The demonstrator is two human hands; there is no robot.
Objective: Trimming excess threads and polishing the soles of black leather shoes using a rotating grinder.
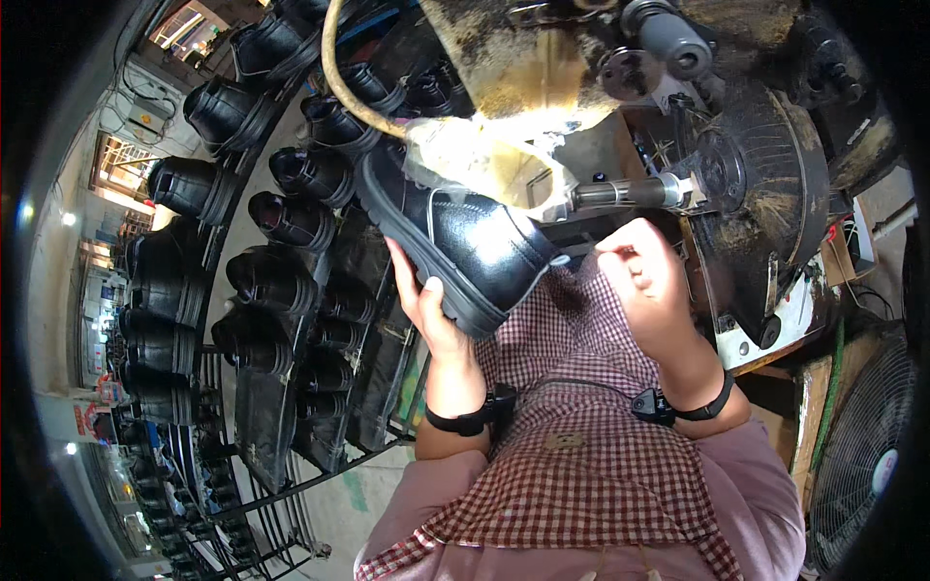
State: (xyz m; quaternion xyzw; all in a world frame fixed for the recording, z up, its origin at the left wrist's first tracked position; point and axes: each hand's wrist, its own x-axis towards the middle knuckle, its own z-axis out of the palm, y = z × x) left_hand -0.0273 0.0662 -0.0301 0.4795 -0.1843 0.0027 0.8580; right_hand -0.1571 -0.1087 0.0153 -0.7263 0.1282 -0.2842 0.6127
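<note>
Head view – left hand (433,308), glossy leather boot (455,237)

Left of the hand: wire rack (254,455) loaded with rows of black boots (291,221). Above and right: grimy machine (765,184) with rotating shaft (620,194). Lower right: 1 fan (867,455). Below: checkered apron (591,465).

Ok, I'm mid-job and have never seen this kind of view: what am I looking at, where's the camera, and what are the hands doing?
This is one fisheye camera worn on a person's head, looking down, so straight edges bend. The left hand grips a black boot by its sole, holding it up against a grimy machine. The right hand is curled just below the machine's metal shaft; whether it holds anything is unclear. A checked apron covers the lap. On the left, a rack carries many more black boots.
</note>
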